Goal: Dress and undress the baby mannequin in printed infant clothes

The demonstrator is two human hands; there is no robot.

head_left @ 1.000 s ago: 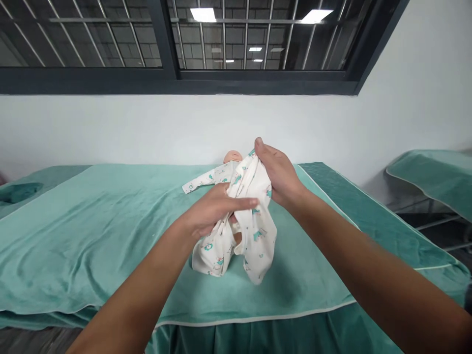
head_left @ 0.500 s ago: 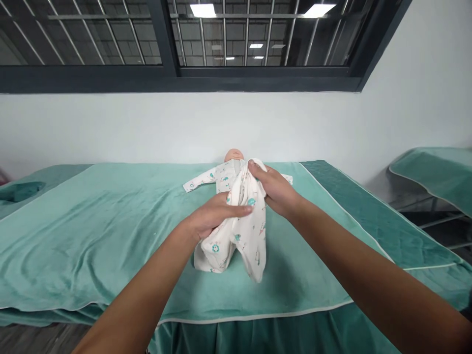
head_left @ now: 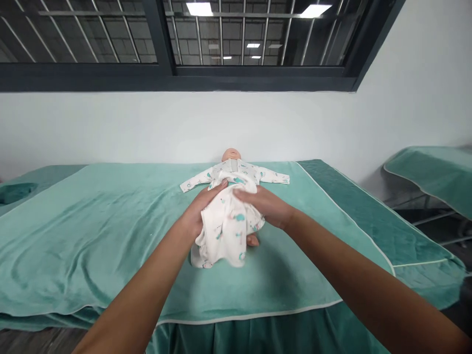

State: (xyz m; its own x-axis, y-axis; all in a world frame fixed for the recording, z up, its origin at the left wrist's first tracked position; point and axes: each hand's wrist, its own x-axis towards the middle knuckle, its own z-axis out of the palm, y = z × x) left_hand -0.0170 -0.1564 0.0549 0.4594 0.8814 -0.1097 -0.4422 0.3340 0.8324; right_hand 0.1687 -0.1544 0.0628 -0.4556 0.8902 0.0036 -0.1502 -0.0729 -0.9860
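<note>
Sitting lower than before, the right hand (head_left: 266, 204) is closed, like the left hand (head_left: 199, 206), on printed cloth (head_left: 226, 221); both sleeves (head_left: 275, 176) are uncovered.

To the left of the printed garment (head_left: 223, 233) was a bare left hand (head_left: 195, 211), and to its right a bare right hand (head_left: 268, 205). Both thumbs (head_left: 242, 195) were blunt and rounded at the tip; most of the other fingers were hidden by the garment. The left forearm (head_left: 147, 282) and right forearm (head_left: 350, 268), uncovered along all that showed, tapered smoothly, narrow at the wrists (head_left: 184, 227) nearest the garment and fuller farther from it.
</note>
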